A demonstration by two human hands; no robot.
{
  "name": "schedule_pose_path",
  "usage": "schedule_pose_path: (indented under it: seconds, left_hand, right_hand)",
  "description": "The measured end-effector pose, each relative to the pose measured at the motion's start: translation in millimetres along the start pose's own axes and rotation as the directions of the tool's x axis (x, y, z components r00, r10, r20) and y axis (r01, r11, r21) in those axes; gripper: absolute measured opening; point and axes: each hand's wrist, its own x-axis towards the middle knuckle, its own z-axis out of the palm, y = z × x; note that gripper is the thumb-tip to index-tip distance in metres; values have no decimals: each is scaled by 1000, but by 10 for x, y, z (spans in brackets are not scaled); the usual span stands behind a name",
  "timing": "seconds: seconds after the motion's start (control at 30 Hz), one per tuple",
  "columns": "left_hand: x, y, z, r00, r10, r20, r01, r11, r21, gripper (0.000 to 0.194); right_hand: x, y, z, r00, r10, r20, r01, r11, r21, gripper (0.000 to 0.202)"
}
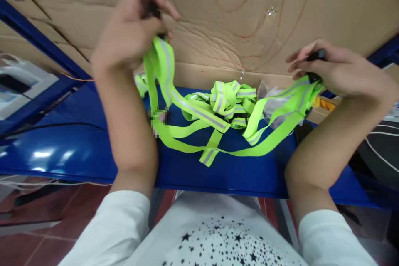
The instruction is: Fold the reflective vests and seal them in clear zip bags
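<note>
A neon-green reflective strap (199, 111) with a grey stripe hangs in loops between my two hands over the blue shelf. My left hand (134, 25), raised at upper left and a little blurred, is closed on a black fitting of the strap. Higher than the shelf on the right, my right hand (330, 66) pinches another black piece, with green bands (289, 104) dropping from it. Behind the hanging loops lies a bundle of similar reflective straps (224, 97). Loose strap ends rest on the blue surface below.
A blue metal shelf (193, 174) runs across in front of me. Cardboard (202, 16) with red drawn lines stands behind it. A clear plastic bag (276, 106) lies right of the bundle. A black cable (62, 124) crosses the left side; white cables (383, 149) hang at right.
</note>
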Motion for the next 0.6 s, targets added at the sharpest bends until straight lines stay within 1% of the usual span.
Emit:
schedule_pose_path:
  seconds: [0.03,0.1,0.13,0.17,0.23,0.3,0.33,0.37,0.4,0.47,0.53,0.6]
  left_hand:
    - [49,36,125,1000,24,-8,-24,999,-49,36]
    - [129,124,397,992,85,92,-74,990,-120,42]
    - [158,173,536,985,103,136,-82,985,-151,44]
    - [179,222,672,976,123,180,-92,981,-172,45]
    - [197,304,920,958,168,233,-126,975,-182,48]
    - [196,359,1118,950,195,243,-155,972,-174,50]
    - [192,376,1192,951,201,237,-163,972,-168,49]
    - [189,384,1248,953,203,224,-169,972,-161,48]
    - [189,384,1282,957,204,209,-174,973,-152,46]
    - [200,349,1275,964,199,175,-182,977,-108,37]
    - [227,254,1149,972,195,129,-194,981,-25,26]
    - [257,104,918,979,192,71,-197,977,81,21]
  right_hand:
    - [79,-30,97,999,-30,-33,28,999,-41,13]
    - [203,-109,296,988,-143,-57,140,989,-39,34]
    - [243,-157,389,981,-187,-52,187,982,-14,41]
    - [268,-207,474,972,-235,-33,235,972,11,44]
    - [279,-303,610,943,-334,4,334,942,30,45]
    - [255,-389,696,900,-435,5,435,900,25,46]
    - [240,-427,721,886,-464,-15,464,886,12,48]
    - [225,-462,734,882,-470,-44,470,883,-9,50]
    - [213,-490,733,888,-453,-78,451,892,-44,51]
    - [192,-516,687,916,-373,-151,354,925,-135,46]
    - [160,-476,568,925,-312,-217,267,940,-213,38]
    - [92,-362,376,917,-289,-274,222,942,-252,35]
